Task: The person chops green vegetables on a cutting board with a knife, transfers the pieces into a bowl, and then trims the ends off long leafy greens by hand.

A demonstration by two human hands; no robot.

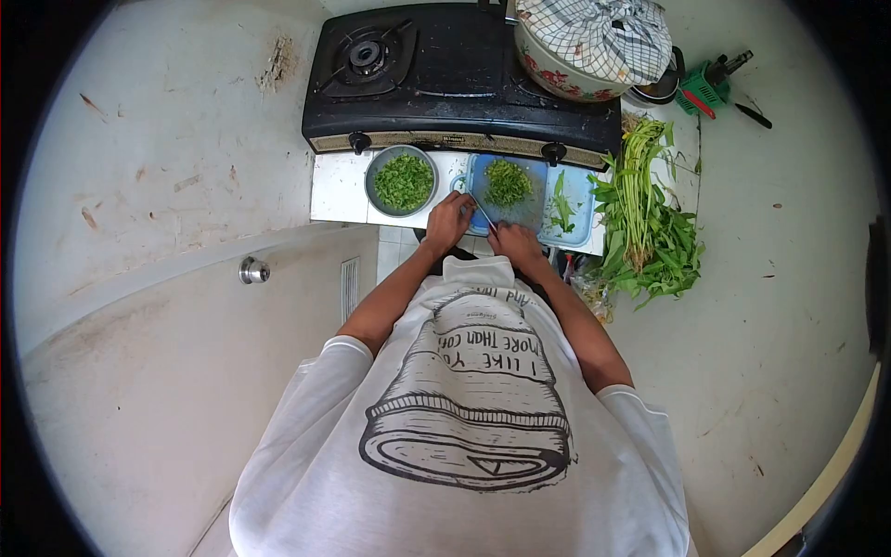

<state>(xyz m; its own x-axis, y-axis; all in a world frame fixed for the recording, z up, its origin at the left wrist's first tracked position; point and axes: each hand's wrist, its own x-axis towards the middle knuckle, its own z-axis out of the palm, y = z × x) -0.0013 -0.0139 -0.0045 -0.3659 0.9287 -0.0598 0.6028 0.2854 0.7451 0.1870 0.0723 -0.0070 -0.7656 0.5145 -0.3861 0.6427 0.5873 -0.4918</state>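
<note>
My right hand (516, 247) is closed around the handle of a knife (484, 216) at the front edge of a blue cutting board (534, 212). The blade slants up and left toward my left hand (450, 220). My left fingers are bunched at the board's left edge, close to the blade tip; whether they pinch it is too small to tell. A heap of chopped greens (508, 184) lies on the board, beyond the knife. Left of my left hand stands a grey bowl (371, 197) filled with chopped greens (405, 182).
A blue tray (582, 232) with loose leaves (561, 204) sits at the board's right. Farther right lies a bunch of leafy greens (650, 204). Behind is a black gas stove (455, 74) with a cloth-covered pot (575, 82). A green basket (707, 91) holds utensils.
</note>
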